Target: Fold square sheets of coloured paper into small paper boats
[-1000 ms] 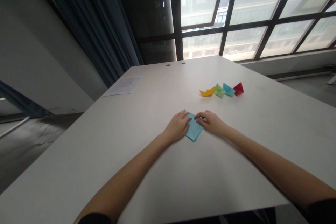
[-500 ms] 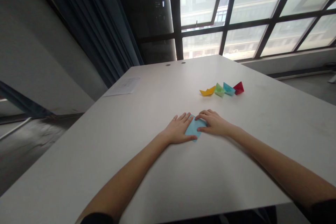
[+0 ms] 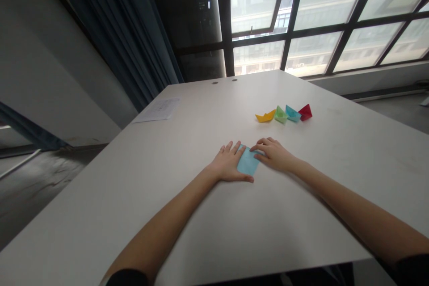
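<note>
A folded light-blue paper lies flat on the white table in front of me. My left hand rests on its left edge with fingers stretched out flat and the thumb along the near edge. My right hand presses the paper's right side with curled fingertips. Further back, in a row, stand paper boats: a yellow boat, a green boat, a blue boat and a red boat.
A printed white sheet lies at the table's far left. Two small round holes mark the far edge. Dark curtains hang at the left; large windows run behind the table.
My left hand went from curled on the paper to spread flat along its left edge. The paper now lies flatter, as a smaller shape. My right hand shifted only slightly.
</note>
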{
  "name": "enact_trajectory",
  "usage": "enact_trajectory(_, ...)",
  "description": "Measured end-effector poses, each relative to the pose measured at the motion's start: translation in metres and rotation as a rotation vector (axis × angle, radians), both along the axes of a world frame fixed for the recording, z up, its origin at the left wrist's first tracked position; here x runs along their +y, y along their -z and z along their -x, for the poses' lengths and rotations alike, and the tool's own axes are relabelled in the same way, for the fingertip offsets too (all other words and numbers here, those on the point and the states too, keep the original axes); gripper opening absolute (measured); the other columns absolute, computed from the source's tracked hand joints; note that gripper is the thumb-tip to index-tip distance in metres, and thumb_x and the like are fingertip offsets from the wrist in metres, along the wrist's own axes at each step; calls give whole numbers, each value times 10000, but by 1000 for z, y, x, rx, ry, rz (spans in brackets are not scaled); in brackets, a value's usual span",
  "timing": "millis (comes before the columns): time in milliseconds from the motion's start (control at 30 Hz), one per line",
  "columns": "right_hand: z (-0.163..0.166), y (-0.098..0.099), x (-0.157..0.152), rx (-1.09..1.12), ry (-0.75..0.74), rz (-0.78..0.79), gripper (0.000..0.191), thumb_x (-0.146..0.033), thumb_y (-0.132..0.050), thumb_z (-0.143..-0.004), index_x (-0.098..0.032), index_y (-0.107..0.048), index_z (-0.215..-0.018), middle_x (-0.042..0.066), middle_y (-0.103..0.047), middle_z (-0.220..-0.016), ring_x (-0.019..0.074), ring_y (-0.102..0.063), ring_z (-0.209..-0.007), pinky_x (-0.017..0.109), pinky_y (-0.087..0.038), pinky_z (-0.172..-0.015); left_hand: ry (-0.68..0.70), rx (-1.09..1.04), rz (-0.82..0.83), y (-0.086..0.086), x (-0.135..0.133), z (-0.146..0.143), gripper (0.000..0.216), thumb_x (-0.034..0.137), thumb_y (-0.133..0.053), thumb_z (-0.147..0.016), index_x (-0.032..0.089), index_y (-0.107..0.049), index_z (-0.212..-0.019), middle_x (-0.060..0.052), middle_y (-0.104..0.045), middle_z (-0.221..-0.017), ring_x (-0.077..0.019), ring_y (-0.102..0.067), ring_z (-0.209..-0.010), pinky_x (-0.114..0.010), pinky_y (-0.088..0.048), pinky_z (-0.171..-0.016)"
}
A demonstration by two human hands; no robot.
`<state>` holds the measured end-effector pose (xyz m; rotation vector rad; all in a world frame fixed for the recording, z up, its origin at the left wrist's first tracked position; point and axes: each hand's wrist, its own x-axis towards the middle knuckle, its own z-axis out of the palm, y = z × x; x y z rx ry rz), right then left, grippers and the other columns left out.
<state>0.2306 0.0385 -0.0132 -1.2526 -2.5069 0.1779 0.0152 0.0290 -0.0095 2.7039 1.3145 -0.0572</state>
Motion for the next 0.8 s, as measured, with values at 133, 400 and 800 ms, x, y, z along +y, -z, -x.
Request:
enact_trajectory(133, 0, -3, -1, 18, -45, -59, 279, -378, -432, -842, -247, -646, -963, 73, -580, -975, 208, -484, -901, 361, -369, -810, -157, -28, -5, 5, 1, -4, 824, 704, -183, -754, 179, -132, -1386, -122, -129, -1454, -330, -105, -1314, -509, -158, -1013)
enact_trajectory(400, 4, -11, -8, -131, 56, -64, 408, -449, -311, -876, -233, -614, -1042, 92, -581, -1030, 246, -460, -960, 382, -347, -807, -229, -157, -213, -5, -1, -5, 442, 394, -220, -896, 215, -522, -1164, -98, -521, -1130, -242, -394, -1114, -426, -336, -918)
enact_trajectory(800, 8, -9, -7, -139, 31, -102, 304, -342, -397, -866, -238, -562, -1100, 88, -559, -1052, 219, -495, -934, 355, -355, -801, 36, -173, -347, -12, -13, -14, 299, 425, -462, -801, 159, -599, -806, -111, -584, -984, -263, -393, -1148, -439, -282, -961)
